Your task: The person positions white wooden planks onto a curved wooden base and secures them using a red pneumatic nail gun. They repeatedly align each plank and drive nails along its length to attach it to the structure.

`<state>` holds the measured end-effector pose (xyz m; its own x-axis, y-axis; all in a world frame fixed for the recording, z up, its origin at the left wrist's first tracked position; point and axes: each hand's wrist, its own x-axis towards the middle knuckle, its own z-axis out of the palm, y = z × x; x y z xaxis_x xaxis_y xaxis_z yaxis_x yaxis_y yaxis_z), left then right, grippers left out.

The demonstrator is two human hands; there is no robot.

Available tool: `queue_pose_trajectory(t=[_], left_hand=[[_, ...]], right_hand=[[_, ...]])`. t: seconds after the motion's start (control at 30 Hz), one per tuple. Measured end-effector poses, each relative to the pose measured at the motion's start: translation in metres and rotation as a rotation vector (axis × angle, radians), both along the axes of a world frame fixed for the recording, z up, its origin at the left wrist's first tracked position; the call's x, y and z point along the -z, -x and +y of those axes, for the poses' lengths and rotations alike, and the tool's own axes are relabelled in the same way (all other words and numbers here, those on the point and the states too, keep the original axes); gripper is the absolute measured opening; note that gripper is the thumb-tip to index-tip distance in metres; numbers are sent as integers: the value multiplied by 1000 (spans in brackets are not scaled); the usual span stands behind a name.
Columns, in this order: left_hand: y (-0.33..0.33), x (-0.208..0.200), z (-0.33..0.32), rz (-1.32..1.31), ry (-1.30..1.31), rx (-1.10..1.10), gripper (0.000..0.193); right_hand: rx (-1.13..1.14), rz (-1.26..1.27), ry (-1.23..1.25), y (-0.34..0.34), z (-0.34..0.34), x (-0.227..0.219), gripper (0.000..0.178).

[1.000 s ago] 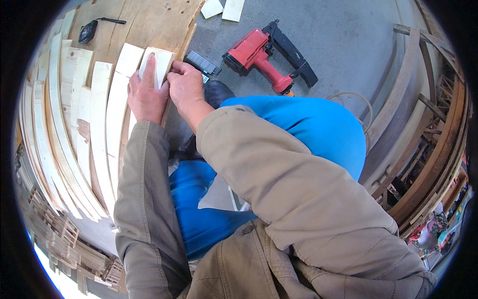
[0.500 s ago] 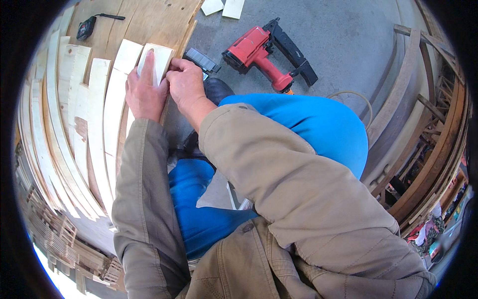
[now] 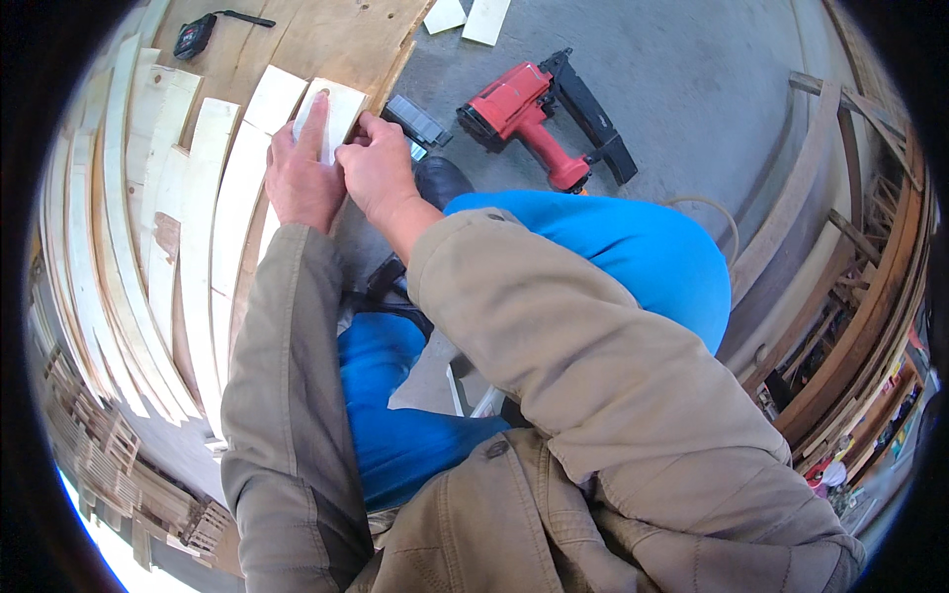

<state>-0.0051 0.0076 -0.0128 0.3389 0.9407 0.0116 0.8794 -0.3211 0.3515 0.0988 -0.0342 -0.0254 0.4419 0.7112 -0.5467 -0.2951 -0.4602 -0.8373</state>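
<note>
A pale wooden strip (image 3: 339, 107) lies at the right end of a row of similar strips, over the plywood board's edge. My left hand (image 3: 304, 178) grips it from the near side, the index finger stretched along its top face. My right hand (image 3: 382, 170) is closed at the strip's right edge, thumb and curled fingers close to the left thumb. The hands cover the strip's near part, and the right fingertips are partly hidden. Beside the right hand, on the floor, lies a grey block of staples or nails (image 3: 417, 121).
A red and black nail gun (image 3: 534, 124) rests on the grey floor (image 3: 682, 99), its hose running behind my blue-clad knee (image 3: 633, 247). A tape measure (image 3: 195, 37) sits on the plywood (image 3: 287, 35). Several strips (image 3: 198, 247) stretch along the left. A wooden frame (image 3: 791, 188) stands at right.
The whole view has shifted slightly, so the board and nail gun appear farther right. Both hands stay at the same strip, with little change in their grip.
</note>
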Motion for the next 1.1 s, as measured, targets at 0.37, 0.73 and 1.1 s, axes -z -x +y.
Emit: queue_pose_trajectory(t=[0.37, 0.73, 1.1], left_hand=[[6, 5, 0, -26, -33, 43, 69], [-2, -8, -2, -41, -3, 14, 66], [-1, -11, -2, -81, -45, 47, 64]], right_hand=[[-229, -164, 150, 4, 8, -41, 40], [-141, -233, 83, 12, -5, -35, 40], [-97, -150, -54, 7, -16, -19, 35]])
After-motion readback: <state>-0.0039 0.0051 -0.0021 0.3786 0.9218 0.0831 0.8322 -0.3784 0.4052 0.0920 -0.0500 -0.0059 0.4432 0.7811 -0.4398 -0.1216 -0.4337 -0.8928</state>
